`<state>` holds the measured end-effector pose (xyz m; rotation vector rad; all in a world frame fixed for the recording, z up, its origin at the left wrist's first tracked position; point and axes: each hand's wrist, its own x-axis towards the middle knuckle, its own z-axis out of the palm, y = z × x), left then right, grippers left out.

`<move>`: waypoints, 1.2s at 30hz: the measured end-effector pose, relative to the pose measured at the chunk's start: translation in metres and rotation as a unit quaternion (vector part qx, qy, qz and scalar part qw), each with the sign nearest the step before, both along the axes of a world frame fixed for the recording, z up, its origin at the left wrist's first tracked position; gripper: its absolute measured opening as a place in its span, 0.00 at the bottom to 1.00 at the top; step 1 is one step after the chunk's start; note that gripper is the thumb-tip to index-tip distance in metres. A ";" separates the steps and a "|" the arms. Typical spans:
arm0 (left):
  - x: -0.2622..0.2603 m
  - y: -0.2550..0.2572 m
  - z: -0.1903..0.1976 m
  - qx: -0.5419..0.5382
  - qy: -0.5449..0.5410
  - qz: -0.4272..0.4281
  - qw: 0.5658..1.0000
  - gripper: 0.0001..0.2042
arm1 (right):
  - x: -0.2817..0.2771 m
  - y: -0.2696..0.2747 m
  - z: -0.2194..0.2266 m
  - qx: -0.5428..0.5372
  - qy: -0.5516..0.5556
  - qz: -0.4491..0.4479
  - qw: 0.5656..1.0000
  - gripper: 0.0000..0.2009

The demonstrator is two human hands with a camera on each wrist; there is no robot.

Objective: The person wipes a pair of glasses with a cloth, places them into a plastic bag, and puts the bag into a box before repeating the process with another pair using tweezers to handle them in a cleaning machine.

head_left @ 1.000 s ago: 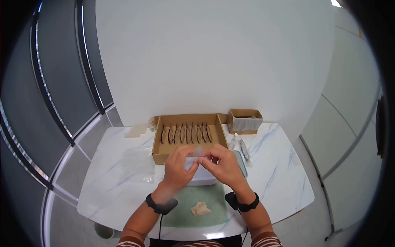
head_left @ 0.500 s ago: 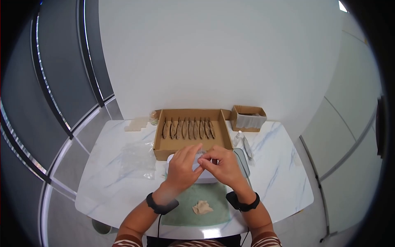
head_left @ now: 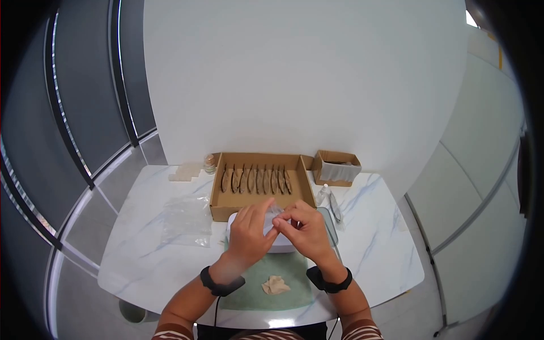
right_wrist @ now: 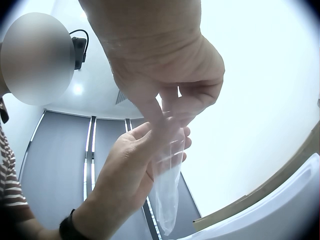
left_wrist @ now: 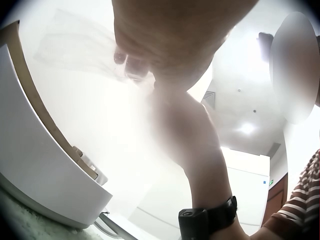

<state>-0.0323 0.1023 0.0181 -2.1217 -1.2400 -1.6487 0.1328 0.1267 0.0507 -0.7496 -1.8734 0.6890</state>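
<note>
A clear plastic bag [right_wrist: 167, 200] hangs as a narrow, translucent strip between the two hands, above a white container [head_left: 280, 247]. My right hand [head_left: 307, 228] pinches its upper end between thumb and fingertips. Around the same end, my left hand [head_left: 249, 232] holds the plastic with its thumb near the right fingertips and other fingers behind it. In the left wrist view, the sheer film of the bag [left_wrist: 75, 47] spreads out beyond the fingertips. The hands partly cover the container.
Beyond the hands, a shallow cardboard box [head_left: 260, 203] holds a row of slim brown pieces. A small carton [head_left: 337, 175], a spray bottle [head_left: 323, 194] and a jar [head_left: 209, 164] stand nearby. Plastic bags [head_left: 186, 222] lie left; a crumpled beige cloth [head_left: 275, 285] rests on a green mat [head_left: 238, 294].
The left fingers have straightened somewhat and reach farther forward beside the bag. The right hand keeps its pinch. The head view has shifted slightly.
</note>
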 end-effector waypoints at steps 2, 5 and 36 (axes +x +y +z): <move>0.001 -0.001 0.001 0.000 0.002 0.008 1.000 0.30 | -0.002 -0.002 0.001 0.002 0.001 -0.008 1.000 0.05; 0.000 0.001 0.001 0.004 0.008 0.010 1.000 0.30 | -0.005 -0.003 0.003 0.010 0.000 -0.020 1.000 0.05; -0.074 0.037 0.022 -0.223 -0.255 -0.034 0.940 0.22 | -0.037 0.235 -0.023 -0.141 -0.621 -0.161 0.754 0.08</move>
